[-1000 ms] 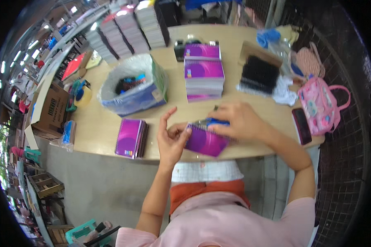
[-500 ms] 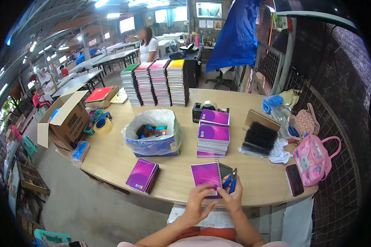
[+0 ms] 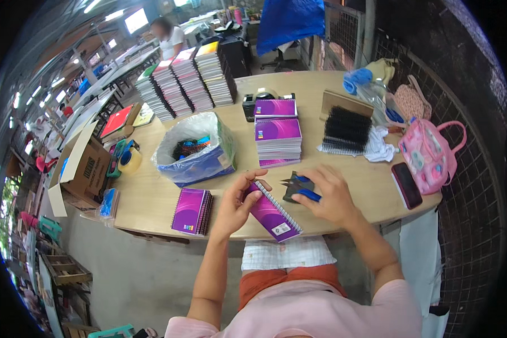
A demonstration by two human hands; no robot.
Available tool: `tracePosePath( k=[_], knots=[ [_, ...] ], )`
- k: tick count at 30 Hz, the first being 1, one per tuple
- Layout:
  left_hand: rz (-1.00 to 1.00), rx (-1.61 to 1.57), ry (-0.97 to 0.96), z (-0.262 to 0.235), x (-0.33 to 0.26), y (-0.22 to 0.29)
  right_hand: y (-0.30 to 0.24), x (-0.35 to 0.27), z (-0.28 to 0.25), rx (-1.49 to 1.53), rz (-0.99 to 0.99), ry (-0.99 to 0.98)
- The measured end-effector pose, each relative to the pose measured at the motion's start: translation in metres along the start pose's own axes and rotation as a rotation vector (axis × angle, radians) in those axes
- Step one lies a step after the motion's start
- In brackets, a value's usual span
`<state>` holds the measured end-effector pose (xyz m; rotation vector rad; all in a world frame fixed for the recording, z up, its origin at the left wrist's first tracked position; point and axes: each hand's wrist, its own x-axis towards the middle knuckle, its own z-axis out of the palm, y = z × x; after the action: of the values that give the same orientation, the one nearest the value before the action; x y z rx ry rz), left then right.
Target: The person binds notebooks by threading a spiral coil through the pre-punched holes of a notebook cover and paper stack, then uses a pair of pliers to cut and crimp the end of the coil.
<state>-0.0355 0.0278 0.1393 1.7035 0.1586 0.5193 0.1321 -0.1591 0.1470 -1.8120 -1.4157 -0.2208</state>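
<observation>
Close to the table's front edge, my left hand (image 3: 236,204) grips a purple spiral notebook (image 3: 271,217) by its upper end. The notebook is tilted, with its wire binding along the upper right side. My right hand (image 3: 331,194) is wrapped round blue-handled nippers (image 3: 307,193), their jaws pointing left, apart from the binding. Partly hidden beneath the nippers lies a small dark pad (image 3: 290,196). To the left is a short pile of purple notebooks (image 3: 190,211); beyond my hands rises a taller stack of purple notebooks (image 3: 278,135).
A lined bin (image 3: 222,160), tape dispenser (image 3: 252,110) and tall notebook stacks (image 3: 188,81) stand on the table (image 3: 236,188). An open carton (image 3: 87,172) is at left. Black wire bindings (image 3: 346,132), a phone (image 3: 407,185) and a pink bag (image 3: 432,151) are right. Someone sits beyond.
My left hand has taken hold of the notebook, lifting and tilting it. My right hand has moved slightly up and right with the nippers. The view has tipped downward.
</observation>
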Motion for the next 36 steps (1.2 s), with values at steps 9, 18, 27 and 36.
tracePosePath(
  k=[9,18,27,36],
  knots=[
    [-0.017,-0.015,-0.086,-0.005,-0.007,-0.003,-0.004,0.034,0.003,-0.34,-0.376,-0.045],
    [-0.046,0.097,-0.059,-0.007,-0.008,-0.003,-0.004,0.039,0.008,-0.376,-0.409,-0.098],
    [-0.108,0.13,-0.009,-0.001,-0.007,-0.015,0.013,0.028,0.017,-0.331,-0.317,-0.177],
    [-0.171,0.037,0.088,0.003,-0.005,-0.015,0.007,0.029,0.013,-0.497,-0.472,0.027]
  ],
)
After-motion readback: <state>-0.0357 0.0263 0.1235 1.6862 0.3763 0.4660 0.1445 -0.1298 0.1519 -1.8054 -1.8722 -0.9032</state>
